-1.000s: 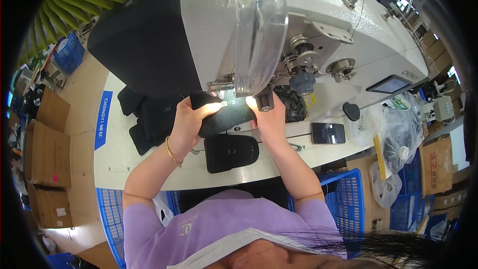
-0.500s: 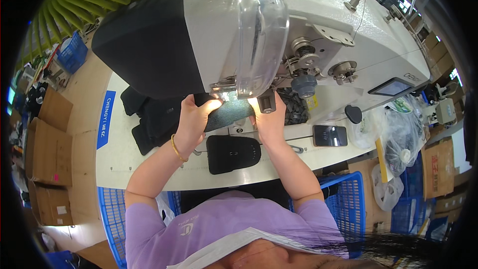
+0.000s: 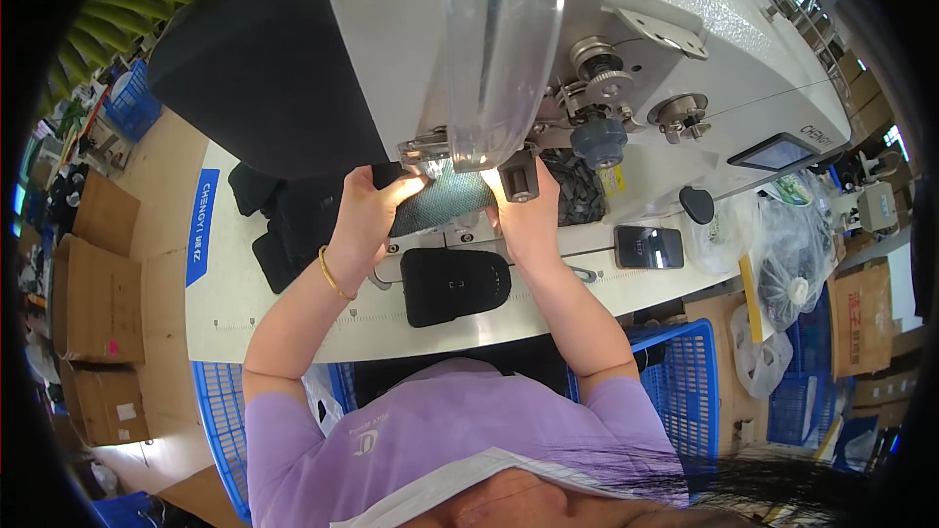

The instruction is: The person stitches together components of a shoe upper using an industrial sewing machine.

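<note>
The left hand lies palm down on the left end of a dark mesh fabric piece, fingers curled over its edge and pinching it against the counter. Its wrist, wearing a thin gold bracelet, bends slightly, and the forearm runs back toward the counter's near edge. The right hand presses on the right end of the same piece, fingers closed together on the fabric, thumb side toward the middle; its forearm comes straight in from the near edge. The fabric piece sits between the two hands, stretched flat beneath the clear plastic guard of the large white sewing machine, under a bright work light.

Just nearer the person, touching neither hand, a black shaped pad lies on the counter. A pile of black fabric pieces sits toward the counter's left edge. A phone rests toward the right edge, near clear plastic bags. Blue crates stand below the near edge.
</note>
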Demonstrator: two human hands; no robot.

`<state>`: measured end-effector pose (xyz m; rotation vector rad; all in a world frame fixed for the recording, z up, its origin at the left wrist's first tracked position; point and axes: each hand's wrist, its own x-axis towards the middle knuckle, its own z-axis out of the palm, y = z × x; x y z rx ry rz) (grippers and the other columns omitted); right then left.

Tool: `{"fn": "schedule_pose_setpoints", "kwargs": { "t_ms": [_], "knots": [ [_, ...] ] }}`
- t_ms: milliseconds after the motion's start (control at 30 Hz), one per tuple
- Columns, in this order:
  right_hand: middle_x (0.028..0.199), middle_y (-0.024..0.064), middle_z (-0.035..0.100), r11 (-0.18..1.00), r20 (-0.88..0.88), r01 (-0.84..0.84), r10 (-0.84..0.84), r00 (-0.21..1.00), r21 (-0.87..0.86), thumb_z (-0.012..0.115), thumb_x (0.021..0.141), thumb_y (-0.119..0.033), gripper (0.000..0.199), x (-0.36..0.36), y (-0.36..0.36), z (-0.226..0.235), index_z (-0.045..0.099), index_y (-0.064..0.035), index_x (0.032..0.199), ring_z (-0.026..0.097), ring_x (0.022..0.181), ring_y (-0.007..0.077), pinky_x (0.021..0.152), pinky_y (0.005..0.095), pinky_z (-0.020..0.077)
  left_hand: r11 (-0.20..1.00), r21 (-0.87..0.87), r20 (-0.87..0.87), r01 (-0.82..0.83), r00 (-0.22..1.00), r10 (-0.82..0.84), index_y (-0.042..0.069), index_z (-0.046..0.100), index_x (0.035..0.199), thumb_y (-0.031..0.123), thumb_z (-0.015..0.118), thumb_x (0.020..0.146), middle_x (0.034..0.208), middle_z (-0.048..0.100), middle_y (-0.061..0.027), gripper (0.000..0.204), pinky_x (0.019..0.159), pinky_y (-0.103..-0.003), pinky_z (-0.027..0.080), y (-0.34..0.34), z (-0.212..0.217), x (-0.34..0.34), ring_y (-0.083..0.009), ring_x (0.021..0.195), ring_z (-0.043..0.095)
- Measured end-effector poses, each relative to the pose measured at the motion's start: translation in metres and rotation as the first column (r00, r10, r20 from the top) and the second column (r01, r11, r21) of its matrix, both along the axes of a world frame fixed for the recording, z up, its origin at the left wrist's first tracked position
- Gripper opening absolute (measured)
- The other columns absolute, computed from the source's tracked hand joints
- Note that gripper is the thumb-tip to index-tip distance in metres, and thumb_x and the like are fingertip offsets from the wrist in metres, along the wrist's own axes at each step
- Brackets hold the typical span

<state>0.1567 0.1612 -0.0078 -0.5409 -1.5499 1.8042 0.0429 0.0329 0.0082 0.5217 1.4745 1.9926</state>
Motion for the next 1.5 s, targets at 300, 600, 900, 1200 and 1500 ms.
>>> {"fn": "schedule_pose_setpoints", "kwargs": {
  "t_ms": [300,600,900,1200,1500],
  "knots": [
    [0.073,0.0055,0.058,0.996,-0.034,0.025,-0.028,0.999,-0.084,0.063,0.086,-0.009,0.014,-0.001,-0.001,0.000,0.056,0.0011,0.093,0.049,0.047,0.0096,0.039,0.0222,0.0369,0.987,0.028,0.284,-0.159,0.948,0.145,-0.001,0.061,0.091,0.004,0.058,0.087,0.086,0.064,-0.0059,0.007,0.069,-0.026,0.054,-0.002,0.001,0.001,-0.0136,0.077,0.064],
    [0.071,0.0047,0.056,0.998,-0.059,-0.041,0.038,0.998,-0.051,0.062,0.085,-0.008,0.013,0.002,0.002,-0.005,0.056,0.0002,0.093,0.047,0.047,0.0089,0.039,0.0224,0.0347,0.999,0.028,0.179,0.031,0.983,-0.036,0.002,0.060,0.094,0.000,0.057,0.085,0.087,0.063,-0.0043,0.009,0.071,-0.025,0.053,-0.009,-0.006,0.002,-0.0116,0.079,0.062],
    [0.075,0.0047,0.061,0.983,0.036,-0.108,0.114,0.993,-0.150,0.057,0.089,-0.006,0.013,0.039,-0.028,0.005,0.055,0.0015,0.100,0.056,0.050,0.0091,0.042,0.0204,0.0416,0.980,0.048,0.121,0.195,0.972,-0.200,0.000,0.057,0.112,0.000,0.063,0.084,0.100,0.064,-0.0066,0.029,0.083,-0.029,0.052,-0.037,-0.013,0.023,-0.0137,0.090,0.062],
    [0.077,0.0052,0.063,0.949,0.057,-0.250,0.266,0.962,-0.193,0.059,0.091,-0.011,0.018,0.057,-0.050,-0.014,0.055,0.0000,0.105,0.060,0.053,0.0112,0.045,0.0199,0.0439,0.965,0.079,0.235,0.250,0.936,-0.261,0.001,0.061,0.110,0.000,0.072,0.078,0.103,0.065,-0.0063,0.034,0.083,-0.029,0.052,-0.054,-0.021,0.037,-0.0142,0.091,0.062],
    [0.082,0.0051,0.064,0.958,0.028,-0.254,0.259,0.965,-0.131,0.060,0.090,-0.010,0.018,0.056,-0.059,-0.024,0.057,0.0017,0.104,0.061,0.062,0.0089,0.052,0.0216,0.0492,0.990,0.018,0.252,0.138,0.958,-0.138,-0.001,0.063,0.102,-0.004,0.071,0.075,0.094,0.067,-0.0075,0.029,0.077,-0.028,0.053,-0.055,-0.024,0.048,-0.0144,0.083,0.064]
  ]
}}
